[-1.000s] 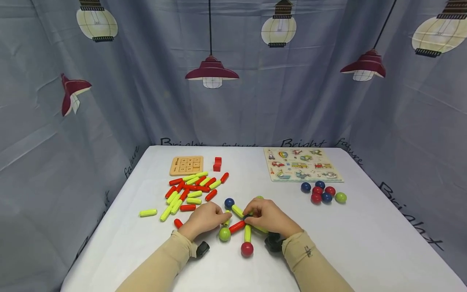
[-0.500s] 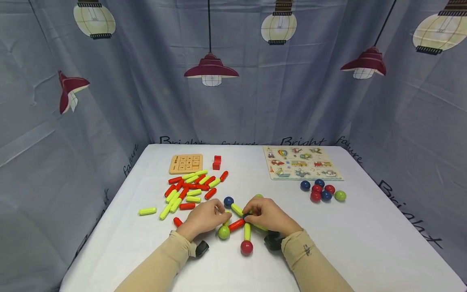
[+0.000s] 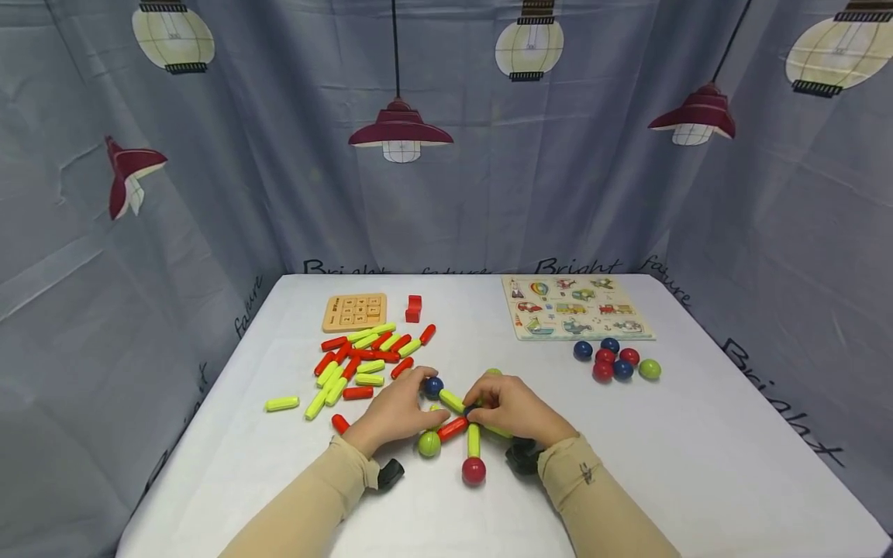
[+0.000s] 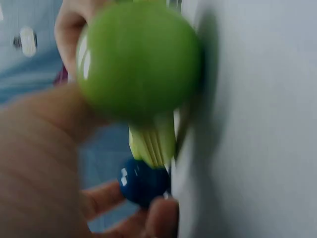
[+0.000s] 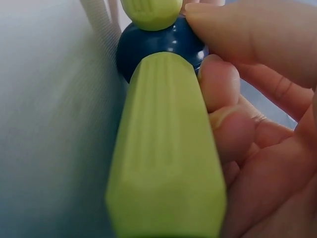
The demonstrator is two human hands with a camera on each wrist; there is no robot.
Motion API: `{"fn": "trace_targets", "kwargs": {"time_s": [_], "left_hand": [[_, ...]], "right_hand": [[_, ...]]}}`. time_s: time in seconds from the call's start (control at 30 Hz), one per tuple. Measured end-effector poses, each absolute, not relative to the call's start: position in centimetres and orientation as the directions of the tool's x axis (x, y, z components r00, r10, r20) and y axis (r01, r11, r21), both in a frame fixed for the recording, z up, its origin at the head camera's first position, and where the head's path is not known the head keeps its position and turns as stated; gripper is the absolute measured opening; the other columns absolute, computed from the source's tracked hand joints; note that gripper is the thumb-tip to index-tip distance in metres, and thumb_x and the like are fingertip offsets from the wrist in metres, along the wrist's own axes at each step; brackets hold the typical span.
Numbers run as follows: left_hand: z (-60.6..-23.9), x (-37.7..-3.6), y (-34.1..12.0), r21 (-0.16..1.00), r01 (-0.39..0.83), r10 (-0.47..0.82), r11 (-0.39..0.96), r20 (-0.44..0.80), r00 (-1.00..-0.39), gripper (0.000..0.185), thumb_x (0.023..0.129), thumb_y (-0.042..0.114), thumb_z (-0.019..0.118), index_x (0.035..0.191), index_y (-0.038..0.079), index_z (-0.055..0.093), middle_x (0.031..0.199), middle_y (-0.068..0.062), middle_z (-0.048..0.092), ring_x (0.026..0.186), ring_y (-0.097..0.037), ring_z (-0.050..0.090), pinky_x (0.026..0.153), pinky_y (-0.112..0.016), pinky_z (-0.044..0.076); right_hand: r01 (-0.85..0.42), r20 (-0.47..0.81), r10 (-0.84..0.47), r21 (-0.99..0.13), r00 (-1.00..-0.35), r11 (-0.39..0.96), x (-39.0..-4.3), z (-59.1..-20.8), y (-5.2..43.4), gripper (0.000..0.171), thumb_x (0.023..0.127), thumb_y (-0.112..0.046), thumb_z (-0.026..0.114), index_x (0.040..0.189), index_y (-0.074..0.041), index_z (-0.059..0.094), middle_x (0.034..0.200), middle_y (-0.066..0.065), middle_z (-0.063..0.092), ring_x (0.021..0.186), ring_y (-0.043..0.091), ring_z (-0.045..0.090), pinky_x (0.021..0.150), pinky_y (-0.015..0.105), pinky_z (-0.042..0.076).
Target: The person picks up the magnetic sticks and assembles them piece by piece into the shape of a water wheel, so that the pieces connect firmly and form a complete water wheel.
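At the fingertips of my right hand (image 3: 511, 408), thumb and fingers pinch a dark blue ball (image 5: 163, 42), with yellow-green sticks (image 5: 166, 148) joined to it. My left hand (image 3: 396, 408) is spread, its fingers touching a second blue ball (image 3: 433, 387), thumb apart from that ball. Nearer me than my left thumb sits a green ball (image 3: 429, 444); between my wrists, a red ball (image 3: 474, 471).
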State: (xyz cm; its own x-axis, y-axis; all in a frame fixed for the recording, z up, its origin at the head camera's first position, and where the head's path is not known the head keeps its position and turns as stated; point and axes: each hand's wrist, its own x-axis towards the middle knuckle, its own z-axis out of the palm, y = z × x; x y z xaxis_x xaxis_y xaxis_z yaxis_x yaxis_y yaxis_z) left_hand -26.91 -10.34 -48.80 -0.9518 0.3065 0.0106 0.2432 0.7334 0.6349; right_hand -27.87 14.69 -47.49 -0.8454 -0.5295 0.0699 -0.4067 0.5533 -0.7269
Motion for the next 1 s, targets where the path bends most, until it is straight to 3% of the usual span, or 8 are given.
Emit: {"fn": "trace_targets", "kwargs": {"time_s": [0.23,0.33,0.47,0.67,0.87,1.0], "left_hand": [[-48.3,-26.8,-9.9,0.681,0.221,0.270,0.698,0.036,-0.962,0.074,0.084,0.030,0.081,0.148,0.012,0.049,0.143,-0.013,0.054,0.121,-0.026,0.058,0.107,-0.049,0.049],[-48.2,-26.7,-10.1,0.723,0.200,0.263,0.661,0.025,-0.964,0.071,0.084,0.028,0.083,0.145,0.011,0.050,0.138,-0.014,0.055,0.101,-0.024,0.062,0.091,-0.044,0.056],[-48.2,-26.5,-10.5,0.751,0.166,0.227,0.639,0.022,-0.974,0.064,0.082,0.031,0.086,0.133,0.011,0.054,0.120,-0.010,0.060,0.083,-0.020,0.058,0.076,-0.036,0.053],[-48.1,-25.9,-10.8,0.735,0.130,0.188,0.665,0.004,-0.982,0.056,0.081,0.035,0.088,0.122,0.012,0.056,0.107,-0.006,0.062,0.092,-0.022,0.059,0.082,-0.038,0.056],[-48.0,-25.5,-10.2,0.691,0.126,0.183,0.711,-0.009,-0.983,0.064,0.080,0.039,0.087,0.128,0.009,0.056,0.117,-0.011,0.059,0.098,-0.023,0.060,0.088,-0.042,0.058],[-48.0,-25.3,-9.6,0.691,0.139,0.187,0.709,0.005,-0.982,0.068,0.080,0.033,0.086,0.136,0.010,0.053,0.124,-0.014,0.055,0.105,-0.026,0.059,0.096,-0.047,0.056]], "right_hand": [[-0.373,0.025,-0.524,-0.731,-0.852,0.572,-28.4,-46.5,14.2,0.015,0.087,-0.015,0.083,0.097,-0.024,0.076,0.090,-0.005,0.063,0.080,0.018,0.056,0.067,0.026,0.047],[-0.341,-0.019,-0.521,-0.736,-0.853,0.585,-28.6,-46.4,14.0,0.014,0.088,-0.016,0.083,0.098,-0.024,0.076,0.092,-0.005,0.064,0.082,0.018,0.056,0.070,0.027,0.048],[-0.313,-0.058,-0.519,-0.738,-0.853,0.598,-28.8,-46.3,13.7,0.011,0.088,-0.016,0.083,0.095,-0.022,0.076,0.093,-0.004,0.067,0.083,0.018,0.059,0.073,0.031,0.051],[-0.301,-0.085,-0.513,-0.725,-0.854,0.620,-28.7,-46.2,13.3,0.010,0.088,-0.016,0.083,0.092,-0.022,0.077,0.095,-0.006,0.069,0.089,0.017,0.060,0.081,0.032,0.053],[-0.328,-0.063,-0.520,-0.710,-0.852,0.623,-28.3,-46.0,13.3,0.010,0.087,-0.013,0.083,0.092,-0.020,0.078,0.094,-0.006,0.068,0.089,0.017,0.060,0.079,0.032,0.054],[-0.342,-0.047,-0.517,-0.698,-0.855,0.629,-28.1,-46.0,13.4,0.010,0.088,-0.013,0.082,0.093,-0.020,0.077,0.092,-0.007,0.068,0.086,0.016,0.060,0.075,0.031,0.054]]}}
